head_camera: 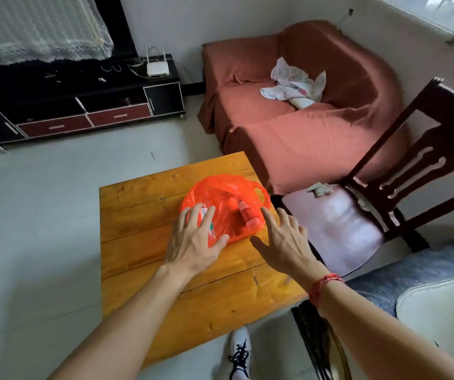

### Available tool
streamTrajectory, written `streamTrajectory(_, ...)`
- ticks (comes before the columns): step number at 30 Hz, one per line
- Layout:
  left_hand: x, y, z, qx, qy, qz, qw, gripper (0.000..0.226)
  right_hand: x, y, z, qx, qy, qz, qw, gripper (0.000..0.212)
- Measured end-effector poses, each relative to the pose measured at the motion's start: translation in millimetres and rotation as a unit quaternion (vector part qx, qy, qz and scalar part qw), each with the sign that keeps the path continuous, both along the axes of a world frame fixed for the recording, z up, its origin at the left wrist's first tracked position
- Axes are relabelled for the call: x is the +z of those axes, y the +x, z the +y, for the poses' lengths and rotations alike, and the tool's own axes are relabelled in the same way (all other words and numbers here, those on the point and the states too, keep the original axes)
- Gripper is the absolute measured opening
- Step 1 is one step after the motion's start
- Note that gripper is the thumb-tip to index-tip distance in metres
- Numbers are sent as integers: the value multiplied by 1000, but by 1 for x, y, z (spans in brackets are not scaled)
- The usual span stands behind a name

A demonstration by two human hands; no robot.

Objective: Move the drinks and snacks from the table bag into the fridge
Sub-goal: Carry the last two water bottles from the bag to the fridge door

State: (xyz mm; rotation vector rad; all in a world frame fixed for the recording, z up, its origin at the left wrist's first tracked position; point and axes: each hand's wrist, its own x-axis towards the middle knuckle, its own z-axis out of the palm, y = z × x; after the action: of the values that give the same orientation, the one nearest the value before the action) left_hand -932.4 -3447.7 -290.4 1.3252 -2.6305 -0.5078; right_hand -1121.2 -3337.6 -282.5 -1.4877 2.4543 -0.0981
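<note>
The sofa [302, 124] fills the room at 1 o'clock from the person, and a chair [417, 171] stands at 3 o'clock, just beside the wooden surface [149, 259]. No fridge is in view.

The bag [220, 198] lies flat on the surface toward its 2 o'clock corner, near the edge that faces the chair. Its handle loop [258, 189] points to 2 o'clock.

The left hand [195, 242] rests on the bag's 8 o'clock side, fingers [195, 212] spread and straight, gripping nothing. The right hand [283, 242] is at the bag's 4 o'clock edge, fingers [267, 219] likewise spread and holding nothing; whether it touches the plastic cannot be told.

Inside the bag, a small bottle [249, 216] lies on its side at 3 o'clock, and a second item [211, 232] shows under the left hand; what it is cannot be told.

The plastic looks thin and slick. If the bag is pulled by its body and not by the loops, the bottle may roll out. Being so close to the edge, it could drop toward the chair or the floor. A hasty tug might also tear the film.
</note>
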Motion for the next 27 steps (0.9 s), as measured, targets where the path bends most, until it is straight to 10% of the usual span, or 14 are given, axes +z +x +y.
streamTrajectory(17,-67,-59,-54,-3,56,-18,998,67,-58,-41,-76,54,55,-49,996,80)
streamTrajectory(27,-139,-90,-99,51,237,-67,968,72,-122,-46,-136,37,102,-171,979,74)
